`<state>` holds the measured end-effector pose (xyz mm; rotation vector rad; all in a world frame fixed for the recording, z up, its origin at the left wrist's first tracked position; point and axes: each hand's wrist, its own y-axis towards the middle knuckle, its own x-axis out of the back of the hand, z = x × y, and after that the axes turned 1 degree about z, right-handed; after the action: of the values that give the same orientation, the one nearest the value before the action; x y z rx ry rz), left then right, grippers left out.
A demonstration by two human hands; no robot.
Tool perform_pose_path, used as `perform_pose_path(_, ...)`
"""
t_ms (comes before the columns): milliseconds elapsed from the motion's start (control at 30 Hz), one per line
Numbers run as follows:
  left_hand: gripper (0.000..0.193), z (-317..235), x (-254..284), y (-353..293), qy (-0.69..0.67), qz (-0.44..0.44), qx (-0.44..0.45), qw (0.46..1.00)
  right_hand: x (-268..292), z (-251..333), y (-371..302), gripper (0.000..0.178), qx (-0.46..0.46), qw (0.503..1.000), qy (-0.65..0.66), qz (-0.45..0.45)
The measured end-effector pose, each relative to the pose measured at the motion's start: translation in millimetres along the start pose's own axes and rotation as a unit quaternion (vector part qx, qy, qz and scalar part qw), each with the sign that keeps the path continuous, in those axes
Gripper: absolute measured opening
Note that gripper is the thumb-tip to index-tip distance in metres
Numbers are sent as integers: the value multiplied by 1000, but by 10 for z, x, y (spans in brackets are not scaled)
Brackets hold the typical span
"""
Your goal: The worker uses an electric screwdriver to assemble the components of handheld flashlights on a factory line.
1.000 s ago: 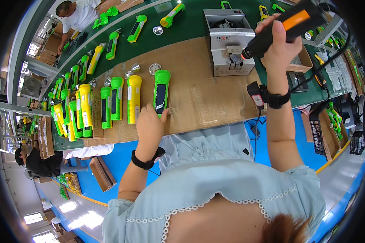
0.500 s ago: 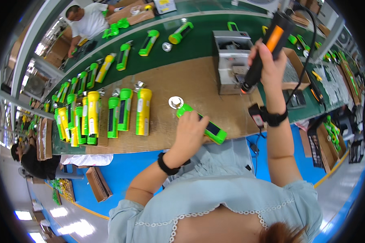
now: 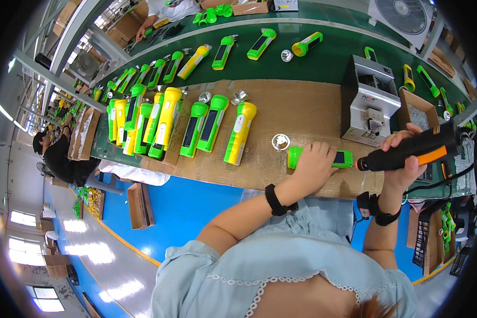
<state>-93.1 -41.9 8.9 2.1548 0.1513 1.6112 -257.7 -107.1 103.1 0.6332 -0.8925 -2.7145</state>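
A green flashlight body (image 3: pixel 345 157) with a dark panel lies sideways on the cardboard sheet (image 3: pixel 302 100). My left hand (image 3: pixel 315 167) is closed over its middle, pressing it against the sheet. In my right hand (image 3: pixel 404 174) is a black electric screwdriver (image 3: pixel 428 149) with an orange stripe, held almost level. Its orange tip is close to the flashlight's right end; whether they touch, I cannot tell. A shiny reflector (image 3: pixel 281 141) sits by the flashlight's left end. Nearby on the left, a yellow flashlight (image 3: pixel 240 133) and several green and yellow ones lie in a cluster.
A grey metal screw feeder (image 3: pixel 370 100) stands beyond the screwdriver, with a cardboard box (image 3: pixel 423 117) of small parts beside it. More flashlights line the green bench (image 3: pixel 312 66). A person (image 3: pixel 172 9) works across the bench; another (image 3: pixel 61 153) is at far left.
My right hand has brought the screwdriver down from its raised position to the flashlight's right end. The flashlight under my left hand has turned from slanted to nearly level. The whole view has shifted.
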Motion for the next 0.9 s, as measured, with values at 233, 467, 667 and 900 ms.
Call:
perform_pose_path(233,46,22,-5,1,-49,30,4,998,112,-43,-231,70,-14,998,53,-18)
perform_pose_path(467,45,83,10,-22,-18,24,-9,1000,-4,-140,-239,66,41,997,66,-26)
perform_pose_path(667,46,28,-29,-10,-14,26,-13,999,61,-103,-247,66,50,998,23,-31)
perform_pose_path(900,49,51,-24,1,-23,24,-6,999,68,-262,-225,59,54,998,31,-32)
